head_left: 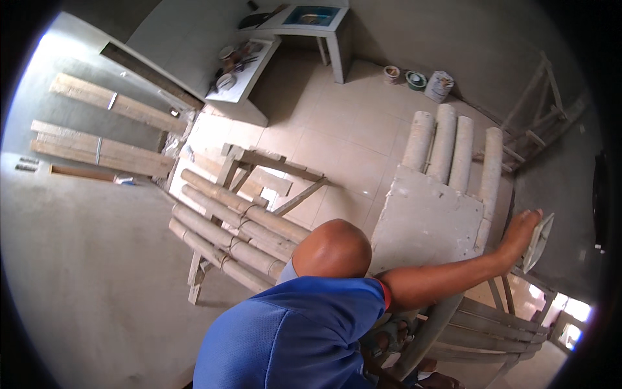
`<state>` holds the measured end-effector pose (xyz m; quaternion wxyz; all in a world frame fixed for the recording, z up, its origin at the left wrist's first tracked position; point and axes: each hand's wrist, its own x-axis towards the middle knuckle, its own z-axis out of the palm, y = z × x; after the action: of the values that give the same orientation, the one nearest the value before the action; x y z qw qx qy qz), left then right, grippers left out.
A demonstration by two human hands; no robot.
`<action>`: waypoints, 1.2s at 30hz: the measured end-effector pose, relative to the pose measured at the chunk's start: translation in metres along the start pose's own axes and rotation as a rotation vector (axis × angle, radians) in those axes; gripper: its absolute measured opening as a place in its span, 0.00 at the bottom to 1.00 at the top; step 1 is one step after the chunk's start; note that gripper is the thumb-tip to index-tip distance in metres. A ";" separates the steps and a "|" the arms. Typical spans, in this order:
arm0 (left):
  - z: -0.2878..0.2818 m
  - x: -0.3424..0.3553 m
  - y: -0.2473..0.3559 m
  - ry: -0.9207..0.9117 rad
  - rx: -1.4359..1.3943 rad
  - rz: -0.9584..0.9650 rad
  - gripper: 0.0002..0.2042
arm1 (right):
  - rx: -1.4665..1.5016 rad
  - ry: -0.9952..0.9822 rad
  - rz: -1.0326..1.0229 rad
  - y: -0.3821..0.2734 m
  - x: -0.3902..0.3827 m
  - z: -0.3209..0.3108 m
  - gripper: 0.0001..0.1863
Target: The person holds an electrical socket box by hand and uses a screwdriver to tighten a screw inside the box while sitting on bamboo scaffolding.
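Note:
My right arm reaches across to the right over a scaffold of thick poles. The fingers of my right hand [519,235] are closed around the back of a plastering float [539,244], a flat, pale plate seen nearly edge-on. Its plate is tilted up close to the grey wall [565,227]; I cannot tell whether it touches. Below and left of this hand lies a plaster-smeared board [427,217] on the poles [443,146]. A bent knee [334,248] rises beside the board. My left hand does not show.
More bamboo poles [243,223] run left over a wooden trestle [272,162]. Planks [116,104] are fixed along the left wall. On the tiled floor [350,129] below stand a green bucket [415,80] and a white sack [439,86]. A counter with a blue sink [311,16] stands farther back.

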<state>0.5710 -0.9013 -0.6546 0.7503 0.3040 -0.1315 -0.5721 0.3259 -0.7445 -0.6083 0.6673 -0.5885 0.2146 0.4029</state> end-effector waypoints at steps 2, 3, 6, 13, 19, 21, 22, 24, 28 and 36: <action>0.013 -0.004 0.000 0.186 -0.043 0.009 0.24 | 0.029 -0.003 -0.003 -0.006 0.002 -0.006 0.14; 0.012 -0.005 0.003 0.181 -0.057 -0.022 0.26 | 0.039 -0.004 -0.006 -0.010 0.005 -0.008 0.14; 0.017 -0.019 0.027 0.172 -0.168 -0.134 0.31 | 0.052 -0.007 -0.022 -0.017 0.016 -0.015 0.14; 0.038 0.024 0.078 -0.037 -0.190 -0.037 0.33 | -0.117 -0.169 -0.059 0.034 0.029 -0.030 0.11; 0.016 0.060 0.192 0.072 0.167 -0.040 0.29 | 0.248 -0.308 0.105 -0.011 0.019 -0.041 0.11; -0.034 0.034 0.244 0.033 0.344 -0.027 0.27 | 0.245 -0.270 0.233 -0.035 0.027 -0.038 0.10; -0.066 0.005 0.272 -0.042 0.396 0.020 0.22 | 0.243 -0.249 0.297 -0.041 0.029 -0.036 0.10; -0.128 -0.047 0.307 0.018 0.438 0.151 0.18 | 0.151 -0.210 0.207 -0.039 0.034 -0.037 0.10; -0.291 -0.156 0.352 0.476 0.210 0.294 0.14 | -0.001 -0.139 0.145 -0.022 0.044 -0.035 0.09; -0.545 -0.454 0.345 1.512 0.169 0.397 0.26 | 0.072 -0.325 0.182 -0.026 0.029 -0.059 0.10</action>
<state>0.9953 -0.2527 -0.8029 0.6988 0.6378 0.3197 -0.0532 0.3741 -0.7928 -0.6273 0.6746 -0.4694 0.1707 0.5435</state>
